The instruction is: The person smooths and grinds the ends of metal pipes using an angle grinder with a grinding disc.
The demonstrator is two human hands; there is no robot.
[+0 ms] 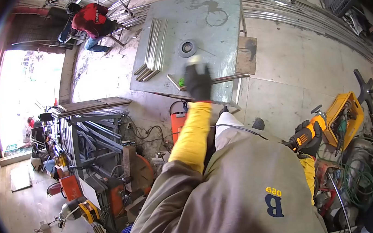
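My right hand (312, 144), in a black glove, is wrapped around a yellow and black angle grinder (304, 136) beside my body on the right. My left hand (198, 83), also gloved in black, reaches over the near part of the grey metal table (213, 34). Motion smears its fingers, and I cannot tell whether they hold the pale blur at their tips. Beside it are a small green item (182, 82) and a metal tube (230, 78) along the near edge. Farther up the table lie a round grey disc (187, 48) and several metal tubes (152, 48) side by side.
A person in a red top (93, 20) sits at the back left. On the left stands a metal rack (98, 115) with stacked bars. A yellow crate (342, 118) and a coiled green hose (361, 174) are at the right. Long tubes (284, 5) lie along the back floor.
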